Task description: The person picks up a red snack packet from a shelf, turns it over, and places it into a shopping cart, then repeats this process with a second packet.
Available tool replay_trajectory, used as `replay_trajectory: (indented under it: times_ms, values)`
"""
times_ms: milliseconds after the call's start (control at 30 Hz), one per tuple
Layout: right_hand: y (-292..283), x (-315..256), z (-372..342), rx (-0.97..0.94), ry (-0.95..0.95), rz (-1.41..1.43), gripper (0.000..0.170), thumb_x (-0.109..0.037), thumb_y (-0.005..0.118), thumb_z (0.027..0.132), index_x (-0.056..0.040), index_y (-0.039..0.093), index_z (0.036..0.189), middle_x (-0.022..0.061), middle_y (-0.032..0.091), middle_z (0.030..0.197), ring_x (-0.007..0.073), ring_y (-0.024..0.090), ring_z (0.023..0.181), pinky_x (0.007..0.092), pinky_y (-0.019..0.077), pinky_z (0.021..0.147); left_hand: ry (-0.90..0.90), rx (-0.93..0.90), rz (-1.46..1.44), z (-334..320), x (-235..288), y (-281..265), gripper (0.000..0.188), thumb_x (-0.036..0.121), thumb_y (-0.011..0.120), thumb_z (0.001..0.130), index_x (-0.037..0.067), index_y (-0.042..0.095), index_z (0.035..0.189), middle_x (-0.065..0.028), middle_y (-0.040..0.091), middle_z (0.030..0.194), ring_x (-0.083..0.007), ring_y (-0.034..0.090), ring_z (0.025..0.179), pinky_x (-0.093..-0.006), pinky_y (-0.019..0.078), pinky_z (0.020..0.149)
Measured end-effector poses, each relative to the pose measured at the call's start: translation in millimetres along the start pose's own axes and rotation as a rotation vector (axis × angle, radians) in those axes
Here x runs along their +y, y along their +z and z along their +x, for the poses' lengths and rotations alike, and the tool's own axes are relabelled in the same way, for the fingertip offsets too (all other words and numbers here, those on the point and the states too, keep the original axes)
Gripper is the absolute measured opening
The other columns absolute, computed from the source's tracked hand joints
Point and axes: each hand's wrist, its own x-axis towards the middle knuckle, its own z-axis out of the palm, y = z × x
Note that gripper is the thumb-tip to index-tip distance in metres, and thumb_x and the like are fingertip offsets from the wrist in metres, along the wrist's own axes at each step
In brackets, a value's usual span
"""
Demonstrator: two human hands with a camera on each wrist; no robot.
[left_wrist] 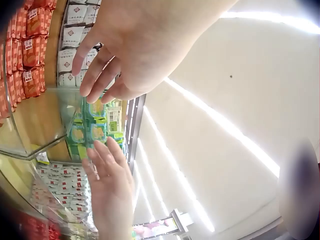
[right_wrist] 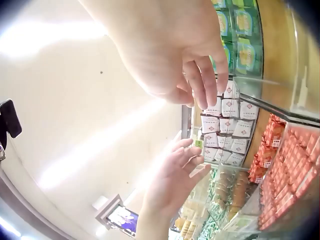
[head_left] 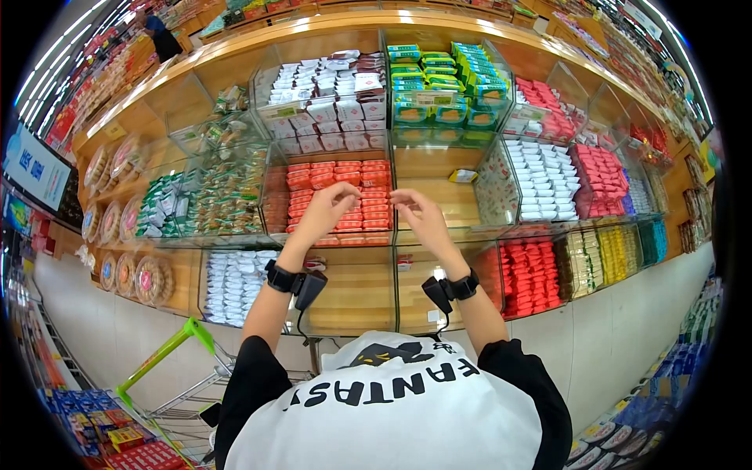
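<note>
Both hands hover over the tiered snack bins with nothing held. My left hand (head_left: 329, 210) is above the bin of red checked packets (head_left: 374, 196), its fingers loosely bent. Just right of it, my right hand (head_left: 423, 215) hangs near the divider of the neighbouring bin, where a single yellow packet (head_left: 463, 176) lies at the back. The hands face each other with a gap between them. In the left wrist view the fingers of the left hand (left_wrist: 135, 45) droop loosely; in the right wrist view the right hand (right_wrist: 160, 50) looks much the same.
White packets (head_left: 321, 113) and green packets (head_left: 450, 86) fill the upper bins behind clear panels. White (head_left: 544, 180) and pink packets (head_left: 601, 180) stand to the right. Round trays (head_left: 154, 278) sit at the left. A shopping cart with a green handle (head_left: 164, 356) stands at front left.
</note>
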Motion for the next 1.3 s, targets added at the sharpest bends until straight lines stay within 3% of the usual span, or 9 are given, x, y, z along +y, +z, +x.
replay_trajectory:
  times_ms: [100, 167, 300, 400, 567, 667, 867, 1033, 1300]
  values:
    - [-8, -4, 20, 0.004, -0.029, -0.022, 0.02, -0.004, 0.049, 0.08, -0.0027, 0.055, 0.099, 0.0057, 0.06, 0.089, 0.0143, 0.056, 0.084, 0.0258, 0.0431, 0.075, 0.009, -0.009, 0.067, 23, -17, -3, 0.011, 0.005, 0.047, 0.082, 0.0, 0.054, 0.089, -0.0062, 0.058, 0.081, -0.0124, 0.057, 0.078, -0.0253, 0.0451, 0.069]
    - [-11, -12, 35, 0.055, -0.176, -0.123, 0.02, -0.002, 0.05, 0.077, -0.0024, 0.054, 0.097, 0.0085, 0.059, 0.088, 0.0179, 0.057, 0.081, 0.0262, 0.0443, 0.069, 0.025, -0.038, 0.011, 39, -28, -4, 0.011, 0.005, 0.047, 0.081, 0.0, 0.053, 0.088, -0.0063, 0.057, 0.08, -0.0128, 0.056, 0.077, -0.0258, 0.0451, 0.069]
    - [-17, -26, 69, 0.076, -0.283, -0.372, 0.018, -0.007, 0.051, 0.075, -0.0031, 0.055, 0.093, 0.0094, 0.057, 0.083, 0.0232, 0.055, 0.078, 0.0318, 0.0442, 0.068, 0.034, -0.067, 0.105, 67, -31, -7, 0.012, 0.005, 0.047, 0.081, -0.001, 0.054, 0.089, -0.0073, 0.057, 0.078, -0.0132, 0.056, 0.072, -0.0261, 0.0459, 0.065]
    - [-11, -23, 94, 0.067, -0.272, -0.393, 0.017, -0.009, 0.05, 0.075, -0.0036, 0.056, 0.089, 0.011, 0.057, 0.083, 0.0259, 0.054, 0.081, 0.034, 0.044, 0.069, 0.019, -0.046, 0.278, 88, -43, -13, 0.013, 0.007, 0.05, 0.078, -0.001, 0.055, 0.088, -0.0076, 0.058, 0.076, -0.0146, 0.056, 0.07, -0.0278, 0.0452, 0.062]
    - [16, 24, 132, 0.013, -0.343, -0.625, 0.013, -0.01, 0.05, 0.071, -0.0036, 0.056, 0.081, 0.0121, 0.056, 0.079, 0.0282, 0.053, 0.079, 0.0372, 0.0439, 0.069, 0.071, 0.003, 0.443, 111, -73, -12, 0.014, 0.008, 0.053, 0.073, 0.001, 0.056, 0.085, -0.0125, 0.059, 0.077, -0.025, 0.056, 0.071, -0.0352, 0.0443, 0.064]
    - [32, 62, 144, -0.082, -0.53, -0.889, 0.009, -0.011, 0.053, 0.068, -0.0046, 0.055, 0.074, 0.0102, 0.056, 0.074, 0.0272, 0.053, 0.079, 0.0372, 0.043, 0.069, 0.071, 0.026, 0.567, 118, -94, -7, 0.014, 0.007, 0.055, 0.069, 0.002, 0.058, 0.082, -0.015, 0.059, 0.077, -0.0291, 0.056, 0.073, -0.0381, 0.0442, 0.065]
    - [48, 90, 141, -0.204, -0.409, -1.052, 0.008, -0.01, 0.054, 0.066, -0.0047, 0.057, 0.07, 0.0109, 0.058, 0.075, 0.0271, 0.053, 0.08, 0.0372, 0.0428, 0.071, 0.002, 0.041, 0.755, 123, -147, 1, 0.024, 0.007, 0.059, 0.064, 0.005, 0.057, 0.088, -0.0115, 0.056, 0.089, -0.0328, 0.044, 0.093, -0.0419, 0.0413, 0.075]
    - [45, 86, 142, -0.199, -0.294, -0.85, 0.005, -0.009, 0.055, 0.063, -0.0054, 0.057, 0.066, 0.0092, 0.058, 0.07, 0.0263, 0.054, 0.074, 0.0363, 0.044, 0.068, 0.068, 0.061, 0.743, 133, -167, 10, 0.024, 0.01, 0.062, 0.063, 0.004, 0.056, 0.085, -0.0112, 0.056, 0.085, -0.033, 0.045, 0.087, -0.0428, 0.0414, 0.073]
    - [48, 83, 141, -0.255, -0.256, -1.032, 0.006, -0.011, 0.058, 0.06, -0.0071, 0.058, 0.065, 0.0087, 0.059, 0.067, 0.0251, 0.055, 0.072, 0.0354, 0.0432, 0.066, 0.097, 0.09, 0.658, 133, -173, 23, 0.029, 0.012, 0.068, 0.06, 0.003, 0.054, 0.084, -0.0114, 0.054, 0.083, -0.0344, 0.044, 0.085, -0.0435, 0.0411, 0.072]
